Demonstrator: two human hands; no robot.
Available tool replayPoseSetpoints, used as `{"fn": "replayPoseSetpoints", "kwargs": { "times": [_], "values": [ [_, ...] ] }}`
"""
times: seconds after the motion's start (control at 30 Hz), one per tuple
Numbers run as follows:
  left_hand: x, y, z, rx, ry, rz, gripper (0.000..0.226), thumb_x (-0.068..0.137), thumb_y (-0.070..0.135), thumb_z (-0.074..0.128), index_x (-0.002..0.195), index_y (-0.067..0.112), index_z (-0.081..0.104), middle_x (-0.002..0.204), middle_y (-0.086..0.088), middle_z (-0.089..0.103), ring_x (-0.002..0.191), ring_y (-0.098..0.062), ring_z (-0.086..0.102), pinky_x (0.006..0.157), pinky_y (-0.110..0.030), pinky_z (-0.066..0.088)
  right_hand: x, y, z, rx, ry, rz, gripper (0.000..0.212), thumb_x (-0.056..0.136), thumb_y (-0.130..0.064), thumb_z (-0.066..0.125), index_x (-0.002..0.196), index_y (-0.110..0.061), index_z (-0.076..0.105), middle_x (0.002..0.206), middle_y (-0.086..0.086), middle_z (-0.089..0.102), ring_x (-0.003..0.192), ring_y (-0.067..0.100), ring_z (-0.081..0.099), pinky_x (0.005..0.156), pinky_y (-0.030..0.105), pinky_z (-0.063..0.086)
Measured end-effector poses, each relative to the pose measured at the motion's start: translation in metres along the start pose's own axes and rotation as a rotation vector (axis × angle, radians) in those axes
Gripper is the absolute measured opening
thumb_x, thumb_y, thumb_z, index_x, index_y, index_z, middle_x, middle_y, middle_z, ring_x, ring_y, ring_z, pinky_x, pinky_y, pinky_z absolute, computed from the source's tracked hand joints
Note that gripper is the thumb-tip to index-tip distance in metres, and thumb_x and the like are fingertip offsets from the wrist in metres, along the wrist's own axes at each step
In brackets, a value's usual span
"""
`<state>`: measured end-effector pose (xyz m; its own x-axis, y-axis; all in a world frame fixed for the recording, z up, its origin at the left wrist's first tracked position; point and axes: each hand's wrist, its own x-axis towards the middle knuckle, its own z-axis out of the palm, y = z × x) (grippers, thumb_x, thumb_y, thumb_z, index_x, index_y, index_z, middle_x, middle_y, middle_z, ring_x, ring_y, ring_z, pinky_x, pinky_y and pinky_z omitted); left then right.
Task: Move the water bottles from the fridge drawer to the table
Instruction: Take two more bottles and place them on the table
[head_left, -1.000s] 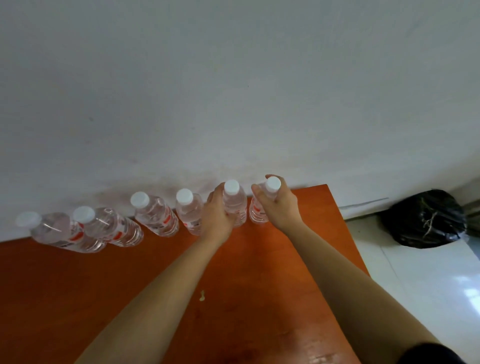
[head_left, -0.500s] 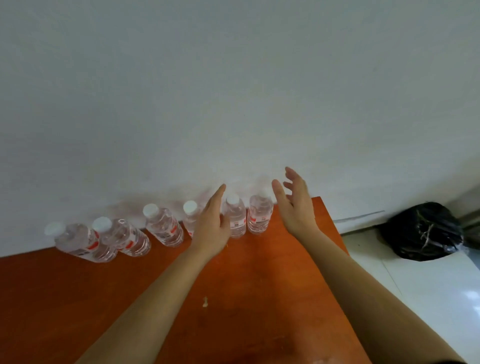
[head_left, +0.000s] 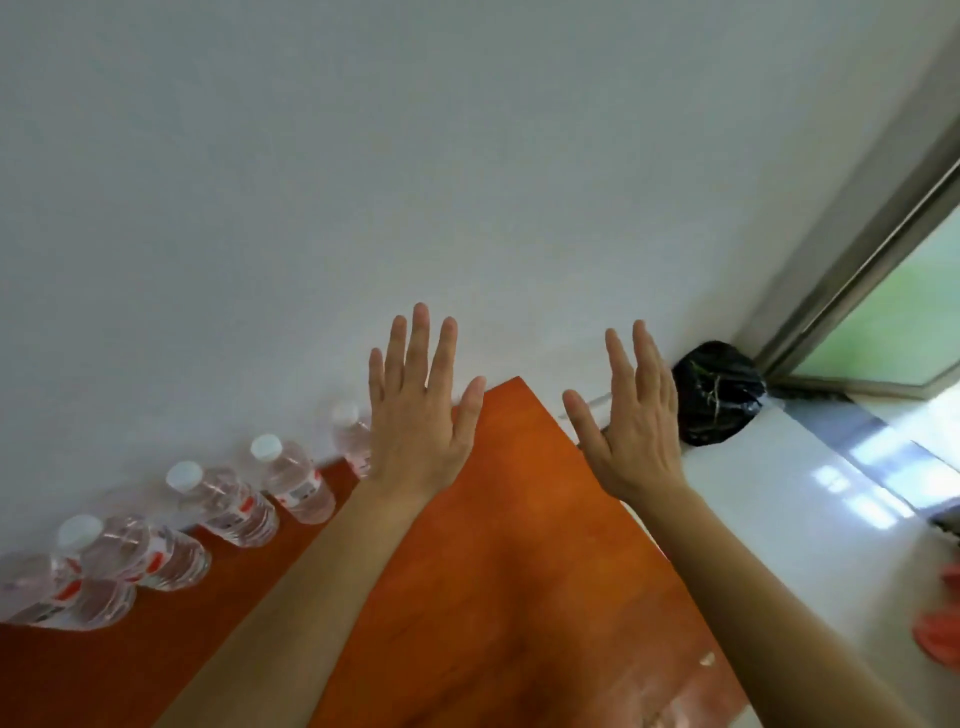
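Several clear water bottles with white caps and red labels stand in a row along the back edge of the orange table, against the white wall. One bottle stands mid-row, another to its left, and one is partly hidden behind my left hand. My left hand is raised above the table with fingers spread straight, holding nothing. My right hand is raised to the right of the table's far corner, fingers straight, also holding nothing. The fridge drawer is out of view.
A black rubbish bag sits on the white floor in the corner, right of the table. A window frame rises beyond it. Something orange-red lies on the floor at the right edge.
Both hands let go of the two rightmost bottles, opened and rose away from the row. The view has swung to the right, so the bottles now lie further left.
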<state>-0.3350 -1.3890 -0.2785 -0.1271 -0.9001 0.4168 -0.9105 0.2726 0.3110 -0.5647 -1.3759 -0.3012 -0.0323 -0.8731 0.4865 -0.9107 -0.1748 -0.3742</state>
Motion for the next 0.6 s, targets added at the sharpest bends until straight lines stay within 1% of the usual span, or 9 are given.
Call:
{"fn": "replayPoseSetpoints", "kwargs": {
  "times": [0.07, 0.13, 0.27, 0.33, 0.47, 0.53, 0.6],
  "values": [
    [0.004, 0.044, 0.000, -0.010, 0.011, 0.078, 0.065, 0.102, 0.053, 0.022, 0.158, 0.023, 0.008, 0.166, -0.004, -0.005, 0.152, -0.022, -0.009, 0.121, -0.055, 0.006, -0.015, 0.024, -0.041, -0.041, 0.045, 0.057, 0.076, 0.098, -0.063, 0.033, 0.159, -0.021, 0.015, 0.167, 0.009, 0.004, 0.154, 0.022, 0.003, 0.124, 0.049, 0.010],
    [0.005, 0.096, -0.003, -0.041, 0.010, 0.184, 0.065, 0.102, 0.051, 0.025, 0.158, 0.023, 0.007, 0.165, -0.004, -0.008, 0.152, -0.022, -0.010, 0.121, -0.056, 0.005, -0.035, 0.051, -0.089, -0.081, 0.111, 0.107, 0.077, 0.097, -0.062, 0.034, 0.158, -0.020, 0.015, 0.167, 0.011, 0.006, 0.154, 0.024, 0.004, 0.123, 0.051, 0.011],
    [-0.008, 0.220, -0.013, -0.084, 0.021, 0.404, 0.066, 0.102, 0.054, 0.018, 0.158, 0.023, 0.004, 0.165, -0.007, -0.008, 0.152, -0.024, -0.009, 0.120, -0.057, 0.007, -0.095, 0.109, -0.196, -0.175, 0.246, 0.214, 0.078, 0.097, -0.064, 0.034, 0.159, -0.020, 0.015, 0.167, 0.009, 0.004, 0.154, 0.023, 0.002, 0.123, 0.050, 0.012],
    [-0.026, 0.289, -0.015, -0.111, 0.027, 0.510, 0.068, 0.101, 0.057, 0.015, 0.158, 0.023, 0.003, 0.165, -0.008, -0.007, 0.152, -0.025, -0.008, 0.120, -0.057, 0.007, -0.140, 0.139, -0.252, -0.215, 0.311, 0.255, 0.079, 0.097, -0.061, 0.038, 0.159, -0.018, 0.016, 0.167, 0.009, 0.003, 0.154, 0.023, 0.003, 0.123, 0.051, 0.013],
    [-0.092, 0.435, -0.007, -0.221, -0.002, 0.697, 0.069, 0.100, 0.057, 0.015, 0.158, 0.022, 0.006, 0.165, -0.007, -0.006, 0.152, -0.024, -0.006, 0.121, -0.055, 0.005, -0.256, 0.199, -0.364, -0.314, 0.423, 0.383, 0.080, 0.097, -0.060, 0.041, 0.159, -0.016, 0.015, 0.166, 0.013, 0.007, 0.154, 0.025, 0.006, 0.121, 0.053, 0.017],
    [-0.136, 0.509, -0.001, -0.302, -0.039, 0.778, 0.069, 0.099, 0.058, 0.014, 0.158, 0.022, 0.008, 0.166, -0.006, -0.004, 0.152, -0.024, -0.004, 0.121, -0.055, 0.006, -0.320, 0.226, -0.418, -0.375, 0.462, 0.460, 0.082, 0.096, -0.060, 0.045, 0.159, -0.016, 0.015, 0.166, 0.014, 0.007, 0.154, 0.027, 0.007, 0.123, 0.049, 0.013],
    [-0.182, 0.579, 0.002, -0.384, -0.070, 0.852, 0.068, 0.100, 0.056, 0.021, 0.158, 0.024, 0.007, 0.166, -0.005, -0.002, 0.153, -0.023, -0.003, 0.120, -0.056, 0.009, -0.381, 0.249, -0.468, -0.444, 0.479, 0.530, 0.084, 0.095, -0.061, 0.044, 0.159, -0.017, 0.011, 0.166, 0.013, 0.004, 0.153, 0.028, 0.007, 0.124, 0.047, 0.008]
  ]
}}
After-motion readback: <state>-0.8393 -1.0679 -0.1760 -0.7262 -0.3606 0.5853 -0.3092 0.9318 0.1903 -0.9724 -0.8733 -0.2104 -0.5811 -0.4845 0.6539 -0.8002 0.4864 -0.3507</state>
